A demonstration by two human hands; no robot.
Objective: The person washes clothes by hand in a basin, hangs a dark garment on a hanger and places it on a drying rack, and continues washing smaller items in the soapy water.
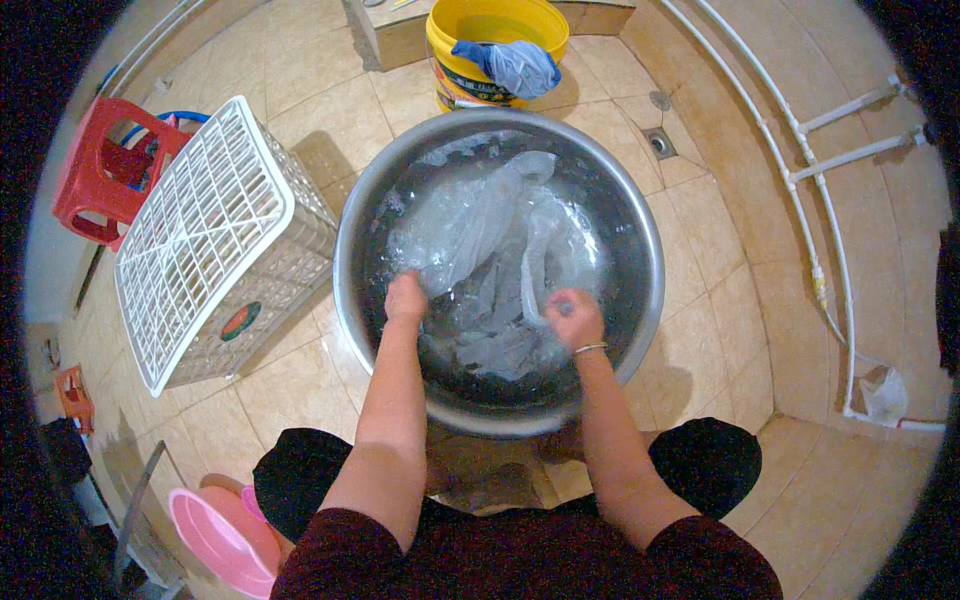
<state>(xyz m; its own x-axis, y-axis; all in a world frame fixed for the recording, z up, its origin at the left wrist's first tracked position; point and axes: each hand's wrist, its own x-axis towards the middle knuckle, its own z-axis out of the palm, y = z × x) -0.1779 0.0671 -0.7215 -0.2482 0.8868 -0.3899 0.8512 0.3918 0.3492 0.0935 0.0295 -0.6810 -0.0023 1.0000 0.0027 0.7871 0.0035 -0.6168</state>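
A wide metal basin [651, 300] stands on the floor before me, holding water and a wet, pale grey cloth [487, 217]. At the basin's left side, my left hand [406, 298] is closed on an edge of the cloth at the waterline. My right hand [574, 318], with a thin bracelet at its wrist, is curled round the end of a twisted strip of the cloth on the right. It is slightly blurred. Part of the cloth lies under water between the hands, so its full shape is hidden.
Beyond the basin stands a yellow bucket [442, 37] with blue and pale cloth [521, 69] over its rim. Left are a white plastic crate [202, 232] and a red stool [112, 165]. A pink basin [225, 536] lies lower left; a floor drain [660, 143] and wall pipes [829, 225] are right.
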